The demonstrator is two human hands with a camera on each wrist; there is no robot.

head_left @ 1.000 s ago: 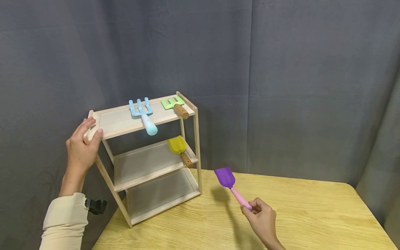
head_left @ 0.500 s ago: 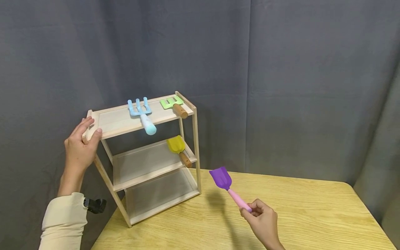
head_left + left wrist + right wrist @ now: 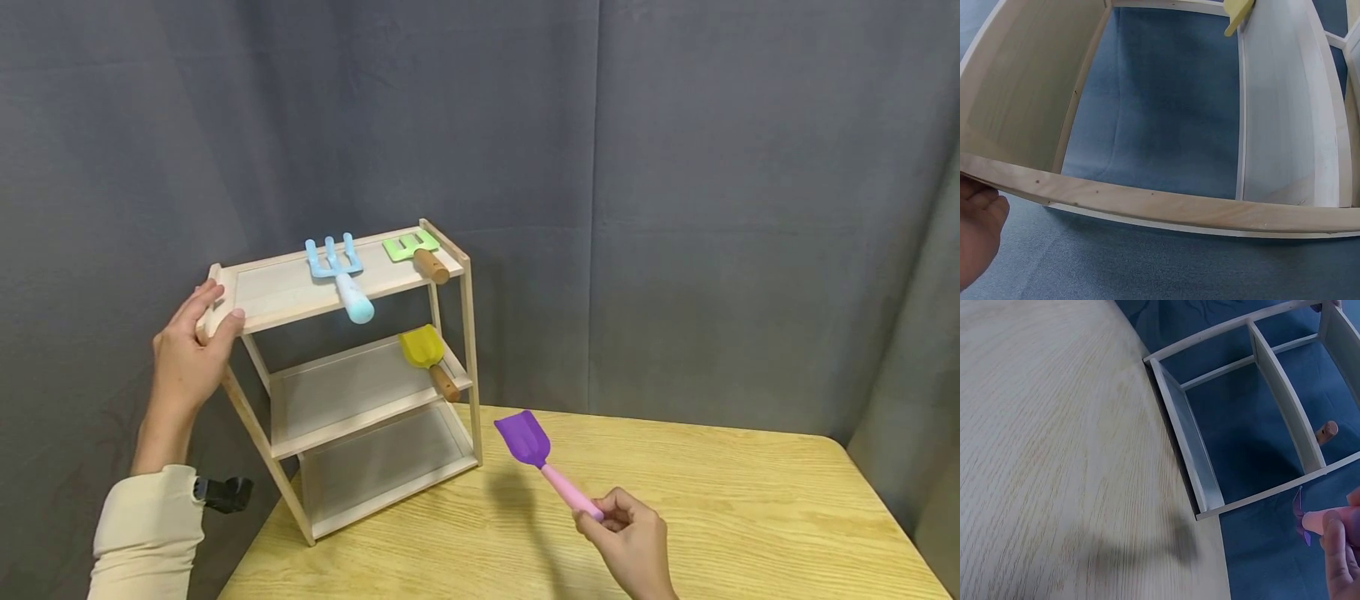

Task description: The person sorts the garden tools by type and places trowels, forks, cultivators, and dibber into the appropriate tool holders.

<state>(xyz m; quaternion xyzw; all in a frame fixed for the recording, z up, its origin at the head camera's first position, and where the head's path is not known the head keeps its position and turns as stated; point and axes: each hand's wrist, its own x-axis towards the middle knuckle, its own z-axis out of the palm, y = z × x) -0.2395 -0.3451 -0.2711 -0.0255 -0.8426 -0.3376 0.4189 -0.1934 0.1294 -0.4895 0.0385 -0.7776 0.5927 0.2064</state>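
A three-tier wooden shelf stands at the left of the table. My left hand grips the left end of its top board, thumb at the front edge and fingers over the end piece. My right hand pinches the handle end of a toy shovel with a purple blade and pink handle. The shovel is held above the table, right of the shelf, its blade pointing up and left. A light blue toy fork and a green toy rake lie on the top board. On the middle board rests a yellow shovel with a wooden handle.
The bottom board sits low, close over the yellow wood-grain table. Grey curtains hang behind the table and along both sides. Several tool handles stick out past the front edges of the boards.
My right hand has carried the purple shovel slightly left, and its blade has dipped a little lower over the last half second. The left hand keeps its grip on the shelf.
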